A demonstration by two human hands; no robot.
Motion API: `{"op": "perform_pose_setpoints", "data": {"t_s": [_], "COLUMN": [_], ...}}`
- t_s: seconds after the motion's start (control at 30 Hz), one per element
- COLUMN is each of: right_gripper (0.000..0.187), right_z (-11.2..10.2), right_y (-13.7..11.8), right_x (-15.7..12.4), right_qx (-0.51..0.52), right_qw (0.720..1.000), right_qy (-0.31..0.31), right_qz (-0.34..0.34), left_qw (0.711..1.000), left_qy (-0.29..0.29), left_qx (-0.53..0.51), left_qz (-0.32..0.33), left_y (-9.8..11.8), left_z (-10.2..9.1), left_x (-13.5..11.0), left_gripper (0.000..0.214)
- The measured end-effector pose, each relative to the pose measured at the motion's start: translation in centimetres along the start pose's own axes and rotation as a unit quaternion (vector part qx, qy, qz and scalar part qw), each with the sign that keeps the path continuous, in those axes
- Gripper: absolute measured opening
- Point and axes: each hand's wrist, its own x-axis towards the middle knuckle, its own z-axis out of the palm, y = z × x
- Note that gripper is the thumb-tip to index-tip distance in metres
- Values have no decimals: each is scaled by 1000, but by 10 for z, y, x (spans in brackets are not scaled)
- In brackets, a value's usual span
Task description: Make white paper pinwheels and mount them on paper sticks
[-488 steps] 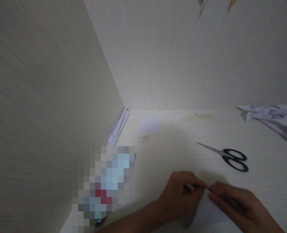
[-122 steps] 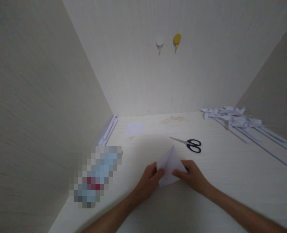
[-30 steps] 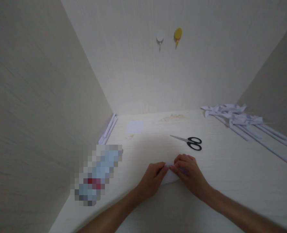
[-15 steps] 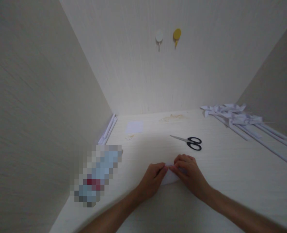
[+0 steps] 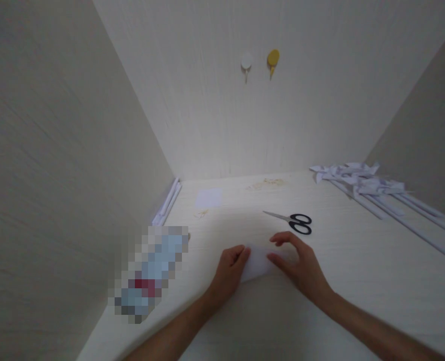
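Observation:
A white sheet of paper (image 5: 257,263) is between my two hands, low over the table near the middle. My left hand (image 5: 230,268) is closed, pinching the paper's left edge between thumb and fingers. My right hand (image 5: 295,258) is open at the paper's right side, with thumb and fingers apart in a C shape. Part of the paper's right end is hidden behind that hand. Just beyond the right hand lie scissors (image 5: 292,220) with black handles, the blades pointing left.
Paper pinwheels (image 5: 358,178) on rolled paper sticks lie at the right. More white paper rolls (image 5: 168,200) rest along the left wall. A square paper (image 5: 208,198) and small tan scraps (image 5: 269,183) are at the back. A blurred-out item (image 5: 155,273) lies at left.
My right hand has opened and let go of the paper's upper edge. My left hand has shifted slightly left with the paper, and more of the sheet shows.

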Motion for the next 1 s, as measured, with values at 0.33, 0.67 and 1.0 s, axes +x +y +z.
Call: {"op": "perform_pose_setpoints", "data": {"t_s": [0.33, 0.67, 1.0], "right_gripper": [24, 31, 31], "right_z": [3, 4, 5], "right_y": [2, 4, 8], "right_x": [8, 10, 8], "right_qx": [211, 134, 114], "right_qw": [961, 967, 968], "right_qy": [-48, -118, -102], "right_qz": [170, 180, 201], "left_qw": [978, 976, 986], "left_qy": [121, 129, 128], "left_qx": [-169, -177, -106], "left_qz": [-33, -15, 3], "left_y": [4, 7, 8], "left_z": [15, 27, 29], "left_x": [16, 20, 18], "left_gripper": [38, 39, 42]}}
